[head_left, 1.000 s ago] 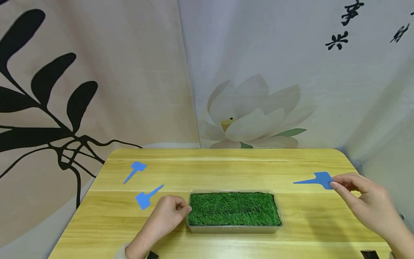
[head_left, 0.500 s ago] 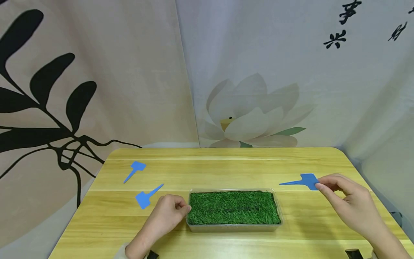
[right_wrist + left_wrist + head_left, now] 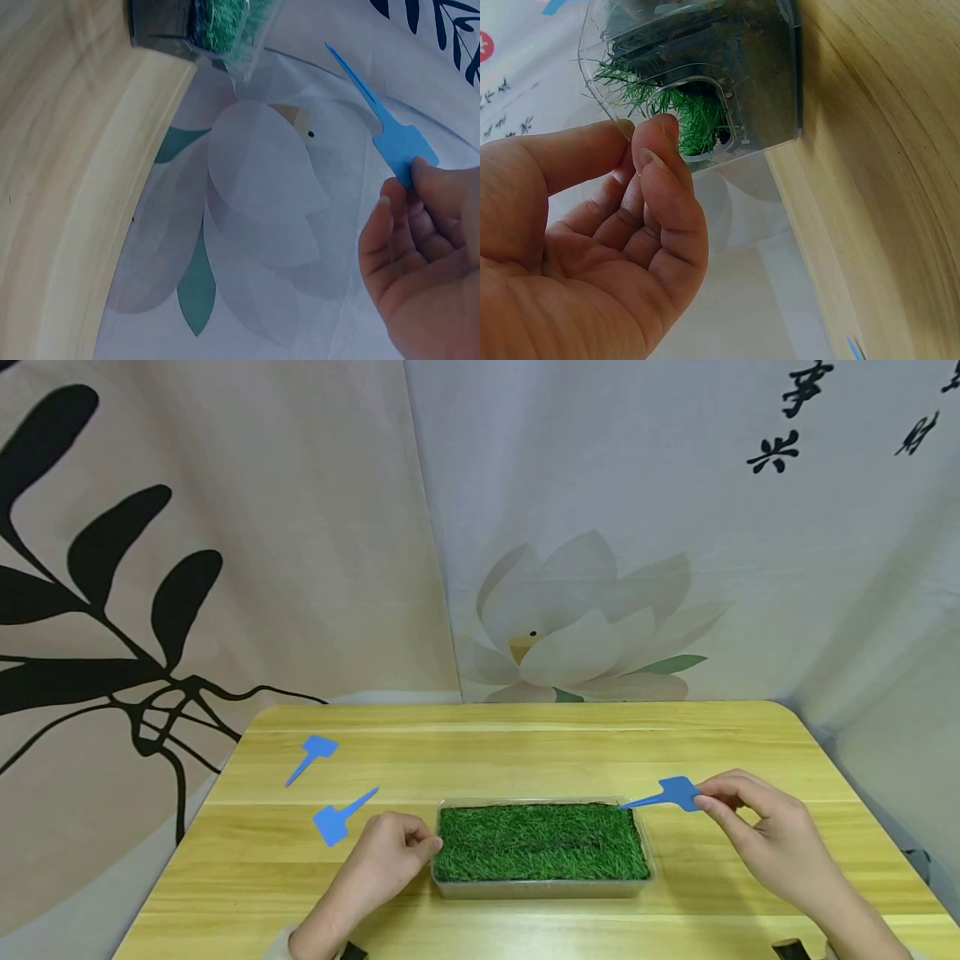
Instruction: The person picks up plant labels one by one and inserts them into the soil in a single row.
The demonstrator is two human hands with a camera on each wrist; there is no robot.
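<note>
My right hand [image 3: 772,839] pinches a blue T-shaped plant label [image 3: 678,792] by its wide head between thumb and fingers. The label's pointed stem aims left, its tip overlapping the right back corner of the grass in the head view. That label [image 3: 405,146] shows fully in the right wrist view, raised above the table. My left hand [image 3: 386,860] pinches the left rim of a clear plastic box [image 3: 543,891] with thumb and forefinger. Green artificial grass [image 3: 540,842] fills the box, a dark groove running along its middle. In the left wrist view, a rounded outline marks the box's end wall [image 3: 765,112].
Two more blue plant labels lie flat on the left of the wooden table [image 3: 487,752]: one label [image 3: 321,746] farther back, the other label [image 3: 331,825] near my left hand. A printed curtain [image 3: 337,527] hangs behind the table's back edge.
My right hand has moved left with the plant label, from the table's right side to the box's right back corner, and slightly down. My left hand has stayed at the box rim.
</note>
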